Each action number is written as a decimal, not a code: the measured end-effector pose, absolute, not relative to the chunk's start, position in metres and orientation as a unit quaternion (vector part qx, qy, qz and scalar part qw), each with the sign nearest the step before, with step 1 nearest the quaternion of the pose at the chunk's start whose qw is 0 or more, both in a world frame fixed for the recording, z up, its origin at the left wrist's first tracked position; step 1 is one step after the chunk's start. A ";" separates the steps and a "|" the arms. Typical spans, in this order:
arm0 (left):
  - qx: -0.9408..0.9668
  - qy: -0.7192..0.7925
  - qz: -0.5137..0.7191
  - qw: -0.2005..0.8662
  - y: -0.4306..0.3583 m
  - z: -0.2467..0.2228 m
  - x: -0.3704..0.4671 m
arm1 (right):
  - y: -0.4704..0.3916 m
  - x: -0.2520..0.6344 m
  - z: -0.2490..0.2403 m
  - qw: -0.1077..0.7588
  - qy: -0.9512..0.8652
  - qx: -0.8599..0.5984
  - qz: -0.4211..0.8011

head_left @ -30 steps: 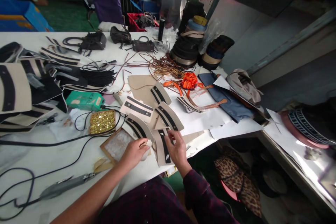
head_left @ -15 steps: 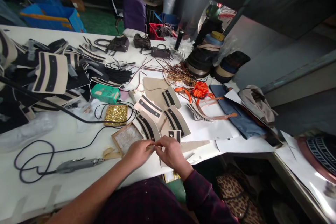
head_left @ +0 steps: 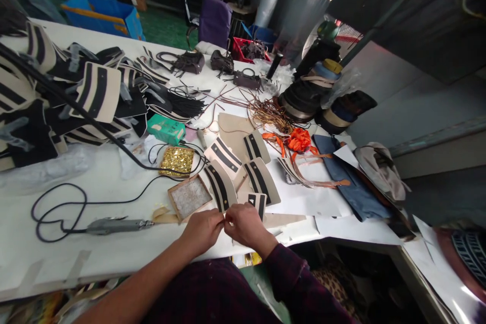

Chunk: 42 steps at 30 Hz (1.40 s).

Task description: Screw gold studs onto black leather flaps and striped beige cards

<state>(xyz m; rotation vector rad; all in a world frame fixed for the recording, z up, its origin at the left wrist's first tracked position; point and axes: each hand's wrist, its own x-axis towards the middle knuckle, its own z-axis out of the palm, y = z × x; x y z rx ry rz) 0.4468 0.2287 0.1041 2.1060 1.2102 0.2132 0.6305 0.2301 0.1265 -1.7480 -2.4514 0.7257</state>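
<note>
My left hand point(head_left: 203, 229) and my right hand point(head_left: 246, 225) meet at the table's near edge, fingertips pinched close together. Whatever lies between them is too small or hidden to make out. Just beyond my knuckles is a curved beige piece with black stripes point(head_left: 220, 188) and small gold studs. A smaller striped piece point(head_left: 258, 203) lies partly behind my right hand. Farther off are more striped pieces, one large point(head_left: 262, 180) and one paler point(head_left: 223, 156). To the left of them stands a shallow box of clear whitish bits point(head_left: 189, 196), with a box of gold metal bits point(head_left: 176, 160) behind it.
A grey corded electric screwdriver point(head_left: 119, 226) lies on the left. Behind it are a green box point(head_left: 166, 129) and a heap of striped panels point(head_left: 98, 91). Orange ribbon point(head_left: 298, 139), brown cords point(head_left: 268, 109) and strap rolls point(head_left: 299, 96) occupy the right back.
My head view has turned, so the table's things sit farther right in the picture. My hands stay together at the table edge, and the right fingers look more curled.
</note>
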 end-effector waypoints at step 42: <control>0.814 0.439 0.067 0.374 0.224 -0.003 0.459 | 0.270 0.643 -0.002 0.042 -0.612 -0.729 0.303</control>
